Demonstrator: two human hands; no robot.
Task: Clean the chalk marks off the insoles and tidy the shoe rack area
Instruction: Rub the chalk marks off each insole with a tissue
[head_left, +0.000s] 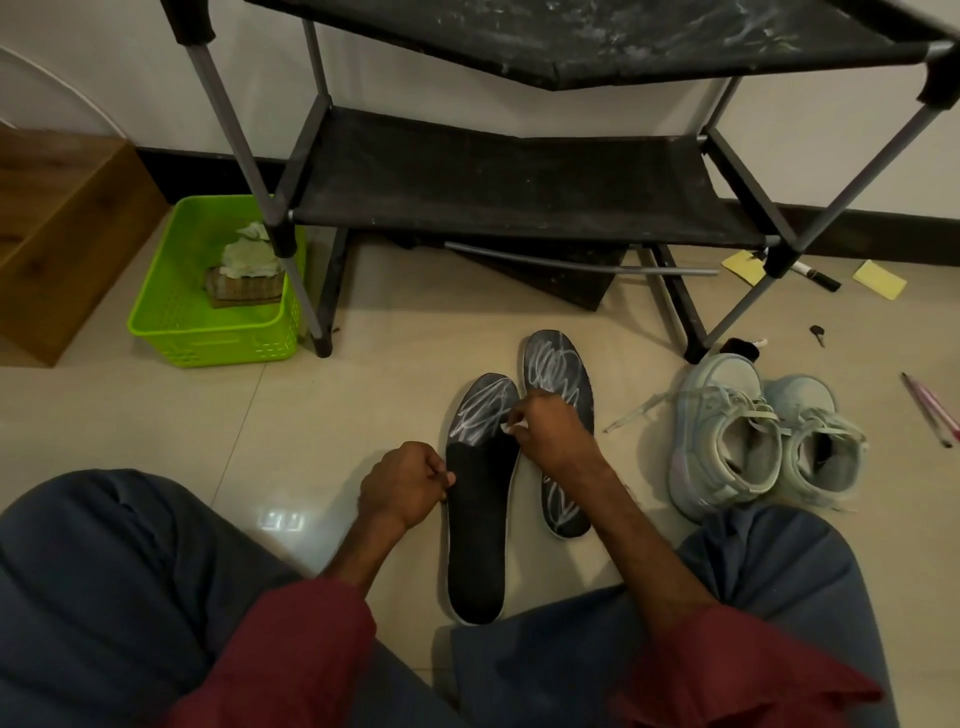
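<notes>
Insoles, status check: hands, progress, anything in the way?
Left hand pinches edge of left insole; right hand holds white wad at its chalked toe half. Heel half clean; right insole chalked. Right forearm crosses it.

Black nearer insole (475, 545) flat on floor (337, 415), chalk only at toe; farther insole (558, 371) just beside, scribbled all over.

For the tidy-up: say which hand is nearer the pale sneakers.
Right. The right hand sits left of the pale sneakers; the left hand holds the half-cleaned insole farther left.
</notes>
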